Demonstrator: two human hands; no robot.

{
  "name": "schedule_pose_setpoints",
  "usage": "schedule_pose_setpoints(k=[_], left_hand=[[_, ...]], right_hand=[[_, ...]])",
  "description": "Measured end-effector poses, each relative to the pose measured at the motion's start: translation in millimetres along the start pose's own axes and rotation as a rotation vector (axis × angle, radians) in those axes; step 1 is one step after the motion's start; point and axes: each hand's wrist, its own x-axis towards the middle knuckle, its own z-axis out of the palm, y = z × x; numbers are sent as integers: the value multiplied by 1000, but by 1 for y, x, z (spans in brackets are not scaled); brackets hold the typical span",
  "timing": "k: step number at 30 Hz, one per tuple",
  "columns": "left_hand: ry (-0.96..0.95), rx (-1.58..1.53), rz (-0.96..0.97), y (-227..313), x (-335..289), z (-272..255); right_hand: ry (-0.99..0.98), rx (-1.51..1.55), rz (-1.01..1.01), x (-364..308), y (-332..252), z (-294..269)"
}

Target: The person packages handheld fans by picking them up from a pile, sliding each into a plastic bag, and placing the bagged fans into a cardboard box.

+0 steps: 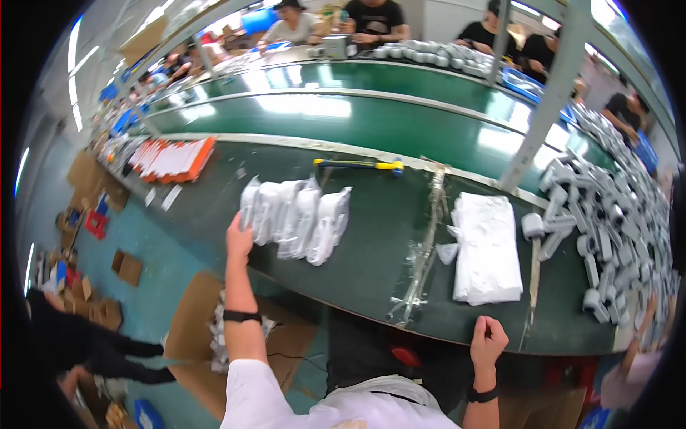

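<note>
Several white parts in clear plastic bags (296, 218) lie side by side in a row on the dark green table. At the row's left end, my left hand (239, 242) has its fingers closed at the edge of the outermost bag; part of the grip is hidden. My right hand (489, 343) hovers by the table's front edge, fingers curled in with nothing visible in them. Just beyond it lies a flat stack of white plastic bags (488, 250), with a crumpled clear piece (448, 252) at its left side.
A yellow and black hammer-like tool (359, 165) lies near the back rail. Grey parts (607, 236) are heaped at the right. An orange tray (171, 159) with white pieces is at far left. An open carton (204, 343) stands below the table. People work across the green conveyor (386, 118).
</note>
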Motion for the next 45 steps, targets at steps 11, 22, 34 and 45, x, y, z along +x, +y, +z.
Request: schedule_pose_setpoints(k=[11,22,34,45], left_hand=[[144,-127,290,107,-87,-2],[-719,-333,1097,282,-274,131],[-621,-90,1202,295,-300,193],[-630,-90,1177,301,-299,198]], right_hand=[[-3,36,43,6,-6,-2],[248,-121,326,162,33,-66],[167,-491,561,226,71,-73],[445,416,687,162,57,-142]])
